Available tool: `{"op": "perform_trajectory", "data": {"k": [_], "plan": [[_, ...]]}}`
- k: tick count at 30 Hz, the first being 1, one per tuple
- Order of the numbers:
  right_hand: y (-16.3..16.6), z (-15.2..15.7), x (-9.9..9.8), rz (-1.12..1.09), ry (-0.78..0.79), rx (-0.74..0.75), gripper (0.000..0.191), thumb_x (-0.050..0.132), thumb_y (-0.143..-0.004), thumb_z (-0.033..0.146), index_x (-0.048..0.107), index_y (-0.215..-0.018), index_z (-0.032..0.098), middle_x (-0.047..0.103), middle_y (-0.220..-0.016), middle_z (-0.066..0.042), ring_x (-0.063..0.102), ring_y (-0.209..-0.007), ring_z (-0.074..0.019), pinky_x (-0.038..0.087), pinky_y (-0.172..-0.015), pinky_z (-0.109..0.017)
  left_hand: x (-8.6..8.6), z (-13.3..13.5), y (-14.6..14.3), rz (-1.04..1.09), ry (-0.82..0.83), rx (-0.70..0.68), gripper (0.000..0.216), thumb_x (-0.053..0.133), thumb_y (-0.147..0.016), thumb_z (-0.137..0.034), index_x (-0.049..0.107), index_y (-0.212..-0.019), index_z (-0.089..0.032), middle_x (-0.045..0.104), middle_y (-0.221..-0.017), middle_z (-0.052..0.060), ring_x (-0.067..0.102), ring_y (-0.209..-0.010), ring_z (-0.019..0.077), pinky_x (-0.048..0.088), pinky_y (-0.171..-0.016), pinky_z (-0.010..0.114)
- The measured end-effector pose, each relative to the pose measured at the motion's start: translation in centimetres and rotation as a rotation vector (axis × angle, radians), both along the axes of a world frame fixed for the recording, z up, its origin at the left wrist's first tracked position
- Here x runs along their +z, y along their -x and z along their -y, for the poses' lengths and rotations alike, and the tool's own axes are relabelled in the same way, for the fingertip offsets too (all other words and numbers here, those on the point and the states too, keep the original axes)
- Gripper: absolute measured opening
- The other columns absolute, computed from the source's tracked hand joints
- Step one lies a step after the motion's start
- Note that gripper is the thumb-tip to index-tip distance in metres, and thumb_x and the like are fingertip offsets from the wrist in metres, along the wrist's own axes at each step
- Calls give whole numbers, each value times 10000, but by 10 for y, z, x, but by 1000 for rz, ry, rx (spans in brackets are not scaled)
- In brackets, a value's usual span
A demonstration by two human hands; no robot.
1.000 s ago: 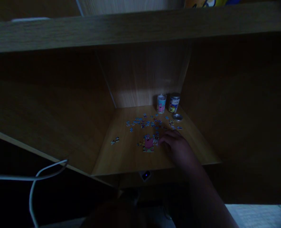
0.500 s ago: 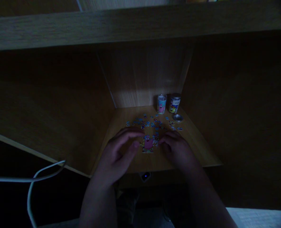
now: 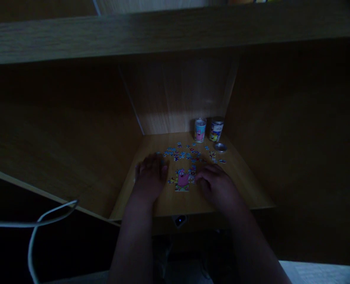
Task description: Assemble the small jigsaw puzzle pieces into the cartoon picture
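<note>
A small part-built jigsaw (image 3: 183, 179) with a pink figure lies on a wooden desk (image 3: 175, 203) in dim light. Several loose puzzle pieces (image 3: 187, 153) are scattered behind it. My left hand (image 3: 149, 175) lies palm down on the desk left of the jigsaw, fingers stretched forward over the spot where two stray pieces lay. My right hand (image 3: 218, 185) rests at the jigsaw's right edge with its fingers curled down; what its fingertips touch is too dark to make out.
Two small printed tins (image 3: 200, 129) (image 3: 216, 129) stand at the back right of the desk, with a round metal lid (image 3: 220, 147) lying in front of them. Wooden panels wall in both sides and a shelf runs overhead. A white cable (image 3: 45, 215) hangs at lower left.
My left hand came into view from below and moved forward and left, settling flat on the desk beside the jigsaw. My right hand stayed at the jigsaw's right edge.
</note>
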State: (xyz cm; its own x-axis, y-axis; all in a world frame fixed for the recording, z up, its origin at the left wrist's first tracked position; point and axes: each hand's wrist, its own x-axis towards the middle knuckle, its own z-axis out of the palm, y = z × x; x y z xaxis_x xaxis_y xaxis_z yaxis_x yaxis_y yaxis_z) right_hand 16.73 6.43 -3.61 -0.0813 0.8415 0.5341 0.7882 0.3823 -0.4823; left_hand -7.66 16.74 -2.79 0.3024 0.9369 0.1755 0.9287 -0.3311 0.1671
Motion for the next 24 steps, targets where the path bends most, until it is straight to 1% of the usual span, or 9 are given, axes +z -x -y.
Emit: {"op": "perform_trajectory", "data": {"k": [2,4,8,11,13,15,17,20,24], "plan": [[0,0,0,-1,0,7,257,619,-996,20,739,-928,237,750,-970,-34,691,-984,-249,544,-934,-408,3,1,-4,-5,43,-9,664,349,-1172,-471,383,-1764,-173,326,-1838,154,270,-1721,378,202,-1391,670],[1,0,0,0,5,11,258,616,-997,18,736,-925,235,746,-966,-32,686,-975,-245,544,-930,-406,4,2,-6,-16,100,-11,655,337,-1175,-476,379,-1770,-204,314,-1843,133,234,-1731,388,154,-1380,738],[1,1,0,0,9,4,283,603,-988,6,734,-907,243,746,-960,-31,686,-970,-239,545,-916,-395,11,5,-5,6,69,17,560,376,-1171,-443,540,-1674,-262,466,-1771,138,360,-1671,418,102,-1315,870],[0,1,0,0,9,3,291,601,-985,1,736,-904,246,748,-943,-29,690,-969,-240,543,-921,-399,16,6,-4,10,-11,26,476,399,-1155,-368,693,-1508,-245,593,-1670,152,496,-1554,437,180,-1273,901],[0,0,0,-1,8,7,293,600,-979,-1,734,-898,247,749,-941,-30,691,-963,-240,543,-911,-398,18,5,-1,-20,-41,37,451,400,-1137,-301,752,-1411,-228,675,-1570,159,568,-1458,437,292,-1259,853],[-1,0,-1,-9,7,13,293,595,-985,5,731,-895,248,750,-939,-29,693,-956,-237,543,-905,-398,18,3,2,-62,-70,45,427,451,-1084,-216,783,-1352,-208,729,-1469,177,620,-1360,422,431,-1224,730],[-1,0,-2,-23,8,16,287,591,-997,16,731,-903,248,750,-943,-29,693,-957,-236,544,-907,-400,18,3,5,-104,-84,66,430,504,-1010,-143,807,-1310,-196,742,-1409,197,650,-1279,412,542,-1122,616],[-1,0,-2,-42,17,12,270,597,-1002,29,738,-925,247,746,-954,-29,690,-971,-239,547,-903,-399,21,5,11,-129,-66,143,443,481,-1002,-132,837,-1255,-206,746,-1372,208,669,-1229,430,594,-988,589],[-1,0,-1,-55,30,11,278,594,-987,13,736,-917,242,743,-951,-32,686,-977,-244,546,-892,-395,30,9,21,-95,4,164,367,523,-1046,-214,867,-1174,-236,804,-1253,182,716,-1194,434,590,-992,601]]}}
